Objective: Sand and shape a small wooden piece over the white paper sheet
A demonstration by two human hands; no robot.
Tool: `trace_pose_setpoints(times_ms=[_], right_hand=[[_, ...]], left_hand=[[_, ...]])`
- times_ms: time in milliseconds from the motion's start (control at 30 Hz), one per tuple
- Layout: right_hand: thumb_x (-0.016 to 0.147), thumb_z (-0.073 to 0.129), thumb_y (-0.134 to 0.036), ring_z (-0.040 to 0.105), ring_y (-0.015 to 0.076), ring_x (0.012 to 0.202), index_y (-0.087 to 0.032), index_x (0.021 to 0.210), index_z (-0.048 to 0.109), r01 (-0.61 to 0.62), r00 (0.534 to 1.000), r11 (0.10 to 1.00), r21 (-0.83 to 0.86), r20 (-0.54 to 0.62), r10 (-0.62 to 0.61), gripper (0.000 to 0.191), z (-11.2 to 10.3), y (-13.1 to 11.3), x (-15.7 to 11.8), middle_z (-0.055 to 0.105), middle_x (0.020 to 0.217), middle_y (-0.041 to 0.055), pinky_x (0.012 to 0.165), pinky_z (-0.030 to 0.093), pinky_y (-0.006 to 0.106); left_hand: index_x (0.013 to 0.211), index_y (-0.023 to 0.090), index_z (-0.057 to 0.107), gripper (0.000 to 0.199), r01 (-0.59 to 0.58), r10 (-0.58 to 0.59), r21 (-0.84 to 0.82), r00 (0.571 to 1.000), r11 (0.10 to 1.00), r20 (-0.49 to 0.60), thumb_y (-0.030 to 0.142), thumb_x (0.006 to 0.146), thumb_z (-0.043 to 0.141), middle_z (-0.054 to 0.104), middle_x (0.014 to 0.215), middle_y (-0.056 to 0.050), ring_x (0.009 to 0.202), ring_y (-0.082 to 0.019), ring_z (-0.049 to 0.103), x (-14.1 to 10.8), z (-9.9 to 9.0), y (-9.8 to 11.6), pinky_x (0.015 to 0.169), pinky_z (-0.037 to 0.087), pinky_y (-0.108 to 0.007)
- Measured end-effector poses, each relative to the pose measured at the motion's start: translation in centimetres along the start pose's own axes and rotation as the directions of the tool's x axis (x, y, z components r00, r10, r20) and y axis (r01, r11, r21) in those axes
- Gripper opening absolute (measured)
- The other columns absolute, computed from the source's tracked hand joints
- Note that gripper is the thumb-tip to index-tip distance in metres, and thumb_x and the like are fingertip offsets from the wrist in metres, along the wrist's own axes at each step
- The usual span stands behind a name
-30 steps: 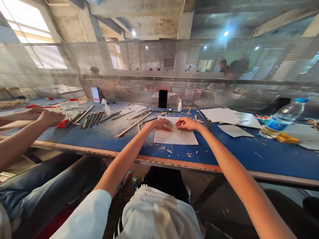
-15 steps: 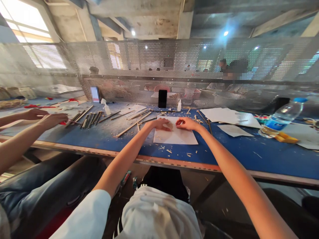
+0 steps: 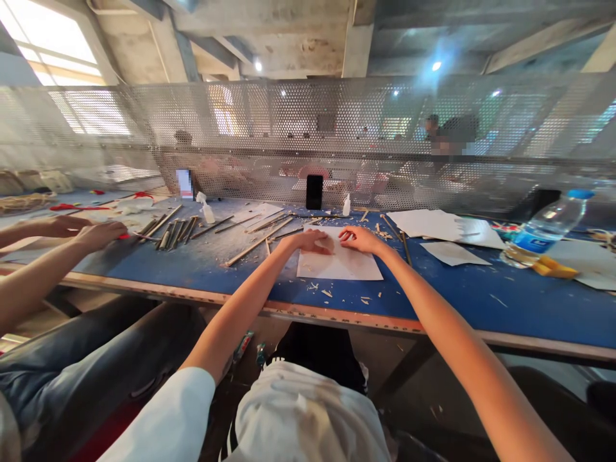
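My left hand [image 3: 312, 241] and my right hand [image 3: 359, 240] rest close together on a white sheet of paper [image 3: 339, 264], holding nothing I can make out. A small pale patch [image 3: 327, 246] lies just under my left fingertips, too unclear to name. Loose wooden sticks [image 3: 255, 242] lie beyond my left hand, and a bundle of darker sticks [image 3: 173, 232] sits farther left. A co-worker's hand [image 3: 99, 235] lies at the left, over a red item [image 3: 124, 236], with another hand [image 3: 62, 226] beyond it.
The blue workbench [image 3: 471, 301] has an orange-brown front edge, scattered with wood shavings. Loose paper sheets [image 3: 423, 223], a water bottle [image 3: 548, 231], a yellow item [image 3: 553, 268], glue bottles [image 3: 206, 209] and an upright phone [image 3: 314, 192] stand around. A perforated metal screen [image 3: 308, 122] runs behind.
My hands have barely moved on the sheet. The co-worker's nearer hand has moved right and now covers most of the red item.
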State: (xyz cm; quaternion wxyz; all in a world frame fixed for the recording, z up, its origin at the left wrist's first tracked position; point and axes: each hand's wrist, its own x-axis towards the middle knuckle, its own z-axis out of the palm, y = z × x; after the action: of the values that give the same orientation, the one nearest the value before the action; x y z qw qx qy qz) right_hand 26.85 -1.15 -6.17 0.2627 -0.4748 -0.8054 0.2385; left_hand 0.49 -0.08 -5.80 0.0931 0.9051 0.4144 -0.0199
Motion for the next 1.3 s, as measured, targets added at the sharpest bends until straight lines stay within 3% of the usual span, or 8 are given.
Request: trace_pose_setpoints(times_ms=[200, 400, 567, 800, 867, 967, 1167, 1300], right_hand=[[0.079, 0.087, -0.027, 0.075, 0.0217, 0.087, -0.019, 0.098, 0.080, 0.001, 0.987, 0.999, 0.045, 0.161, -0.008, 0.022, -0.7, 0.2, -0.1, 0.083, 0.098, 0.0088, 0.078, 0.058, 0.030], [0.080, 0.086, -0.027, 0.075, 0.0215, 0.087, -0.019, 0.100, 0.078, 0.011, 1.000, 1.000, 0.000, -0.006, -0.011, 0.023, -0.1, 0.5, 0.2, 0.083, 0.101, 0.0086, 0.079, 0.058, 0.031], [0.078, 0.088, -0.028, 0.076, 0.0225, 0.086, -0.019, 0.100, 0.080, 0.006, 0.991, 1.000, 0.014, 0.131, -0.008, 0.025, -0.6, 0.6, 0.2, 0.083, 0.098, 0.0091, 0.079, 0.059, 0.032], [0.079, 0.089, -0.023, 0.077, 0.0225, 0.093, -0.020, 0.104, 0.079, -0.006, 1.000, 1.000, 0.012, 0.014, 0.005, 0.027, 0.0, 0.9, 0.4, 0.084, 0.109, 0.0104, 0.090, 0.061, 0.036], [0.079, 0.089, -0.021, 0.077, 0.0228, 0.095, -0.019, 0.103, 0.079, -0.016, 0.999, 0.999, 0.031, 0.033, 0.015, 0.026, 0.0, 0.8, 0.4, 0.084, 0.108, 0.0105, 0.092, 0.061, 0.037], [0.077, 0.090, -0.020, 0.078, 0.0235, 0.096, -0.019, 0.100, 0.080, -0.040, 0.995, 0.996, 0.082, 0.091, 0.032, 0.025, -0.2, 0.6, 0.2, 0.084, 0.105, 0.0104, 0.093, 0.061, 0.037], [0.078, 0.089, -0.021, 0.077, 0.0222, 0.087, -0.019, 0.103, 0.079, -0.046, 0.999, 0.998, 0.043, -0.003, 0.046, 0.027, -0.3, 0.0, -0.1, 0.084, 0.100, 0.0093, 0.081, 0.060, 0.033], [0.077, 0.090, -0.024, 0.076, 0.0223, 0.084, -0.019, 0.100, 0.079, -0.047, 0.992, 0.998, 0.047, 0.116, 0.041, 0.026, -0.7, -0.2, -0.1, 0.083, 0.094, 0.0083, 0.077, 0.059, 0.032]], left_hand=[[0.167, 0.021, 0.043, 0.087, 0.006, -0.006, 0.027, 1.000, 1.000, 0.018, 0.070, 0.097, 0.062, 0.044, 0.172, -0.013, 0.153, -0.035, 0.042, -0.1, -0.2, 0.2, 0.125, 0.033, -0.040], [0.166, 0.015, 0.046, 0.087, 0.005, -0.005, 0.014, 1.000, 1.000, 0.005, 0.067, 0.098, 0.064, 0.047, 0.170, -0.015, 0.150, -0.034, 0.045, -0.1, -0.2, 0.4, 0.124, 0.034, -0.036], [0.167, 0.018, 0.044, 0.090, 0.013, -0.013, 0.011, 1.000, 1.000, 0.009, 0.069, 0.097, 0.065, 0.045, 0.171, -0.014, 0.153, -0.035, 0.042, -0.1, -0.2, 0.2, 0.125, 0.034, -0.039], [0.166, 0.014, 0.045, 0.086, 0.002, -0.002, 0.041, 1.000, 0.999, 0.012, 0.065, 0.099, 0.064, 0.047, 0.169, -0.016, 0.152, -0.034, 0.044, -0.1, -0.2, 0.4, 0.125, 0.034, -0.037], [0.166, 0.013, 0.045, 0.088, -0.002, 0.001, 0.046, 1.000, 0.999, 0.007, 0.065, 0.099, 0.064, 0.047, 0.169, -0.017, 0.152, -0.035, 0.044, -0.1, -0.2, 0.5, 0.125, 0.034, -0.037], [0.168, 0.019, 0.044, 0.088, -0.003, 0.003, 0.032, 1.000, 0.999, 0.002, 0.069, 0.098, 0.064, 0.046, 0.170, -0.014, 0.152, -0.036, 0.044, -0.1, -0.1, 0.3, 0.125, 0.035, -0.040], [0.165, 0.021, 0.046, 0.088, -0.013, 0.013, 0.011, 1.000, 1.000, -0.010, 0.070, 0.095, 0.064, 0.050, 0.168, -0.013, 0.150, -0.036, 0.046, 0.3, 0.1, -0.2, 0.124, 0.037, -0.042], [0.167, 0.020, 0.044, 0.089, -0.021, 0.021, 0.010, 1.000, 1.000, -0.002, 0.070, 0.095, 0.063, 0.048, 0.170, -0.014, 0.151, -0.038, 0.044, 0.3, 0.1, -0.2, 0.125, 0.035, -0.044]])
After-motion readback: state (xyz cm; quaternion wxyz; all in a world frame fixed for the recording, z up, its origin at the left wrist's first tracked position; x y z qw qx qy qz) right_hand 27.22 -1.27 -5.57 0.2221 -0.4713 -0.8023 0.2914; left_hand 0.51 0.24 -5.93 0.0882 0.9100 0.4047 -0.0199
